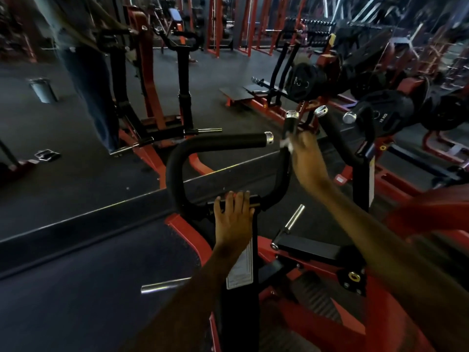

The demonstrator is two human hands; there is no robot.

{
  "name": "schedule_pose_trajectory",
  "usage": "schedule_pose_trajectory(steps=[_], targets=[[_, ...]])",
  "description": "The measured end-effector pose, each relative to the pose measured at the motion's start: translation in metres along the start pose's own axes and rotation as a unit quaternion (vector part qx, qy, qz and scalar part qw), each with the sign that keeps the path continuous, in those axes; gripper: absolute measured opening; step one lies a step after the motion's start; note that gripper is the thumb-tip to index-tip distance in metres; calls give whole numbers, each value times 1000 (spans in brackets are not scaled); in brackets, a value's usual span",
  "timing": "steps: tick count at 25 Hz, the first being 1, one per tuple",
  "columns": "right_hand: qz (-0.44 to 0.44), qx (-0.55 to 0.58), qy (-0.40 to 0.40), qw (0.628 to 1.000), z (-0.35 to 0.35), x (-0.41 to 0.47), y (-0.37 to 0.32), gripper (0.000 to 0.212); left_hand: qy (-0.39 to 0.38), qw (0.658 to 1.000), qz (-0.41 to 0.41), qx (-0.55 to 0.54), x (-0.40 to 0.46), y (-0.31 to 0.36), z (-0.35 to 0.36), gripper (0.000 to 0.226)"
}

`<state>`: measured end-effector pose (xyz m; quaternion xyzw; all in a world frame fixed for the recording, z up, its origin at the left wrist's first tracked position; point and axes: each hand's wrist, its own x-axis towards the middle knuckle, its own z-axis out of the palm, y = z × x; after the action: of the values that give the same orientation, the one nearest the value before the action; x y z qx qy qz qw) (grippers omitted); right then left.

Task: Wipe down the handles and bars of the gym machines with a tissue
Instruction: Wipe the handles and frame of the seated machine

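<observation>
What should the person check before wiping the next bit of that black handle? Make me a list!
1. Tissue in the right hand: ok, pinched against the upright grip.
2. Left hand steadying the machine: ok, fingers curled over the crossbar.
3. Tissue still clean enough: cannot tell, only a small blurred white bit shows.
4. Sideways grip within reach for the next wipe: ok, probably, it sits just beside the right hand.
5. Nothing in the way on the handle: ok, both grips show bare.
</observation>
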<state>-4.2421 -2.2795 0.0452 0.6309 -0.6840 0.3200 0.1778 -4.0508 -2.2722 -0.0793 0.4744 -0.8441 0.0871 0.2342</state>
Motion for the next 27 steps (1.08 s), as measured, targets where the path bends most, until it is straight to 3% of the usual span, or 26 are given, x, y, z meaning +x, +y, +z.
schedule_pose_trajectory(steps=[2,4,6,9,10,13,15,19,21,23,27], targets=[[9,44,17,999,-5,50,2,21,28,1000,5,3,0,-3,6,50],[27,35,-45,998,8,65,15,32,47,999,7,0,-2,-3,10,49],[12,-36,-100,994,23,31,19,31,55,998,12,4,-4,-2,12,50],[-208,-60,-176,960,36,-38,8,11,78,997,17,9,-4,-4,14,49],[-230,-65,-198,951,35,-32,8,12,90,996,17,11,-3,-4,15,49],[-105,-136,-114,978,22,43,16,27,113,993,21,2,-2,-4,20,46],[-83,-168,-95,978,14,77,27,34,134,991,25,1,-3,-4,24,43],[-169,-137,-164,962,19,6,20,27,130,991,22,9,-4,-4,24,46],[-260,-123,-178,941,22,-33,12,17,125,991,25,24,-4,-5,23,47],[-252,-131,-231,930,19,-21,7,14,128,991,28,28,-4,-5,24,45],[-115,-136,-93,980,13,68,23,35,146,989,21,10,-2,-5,26,43]])
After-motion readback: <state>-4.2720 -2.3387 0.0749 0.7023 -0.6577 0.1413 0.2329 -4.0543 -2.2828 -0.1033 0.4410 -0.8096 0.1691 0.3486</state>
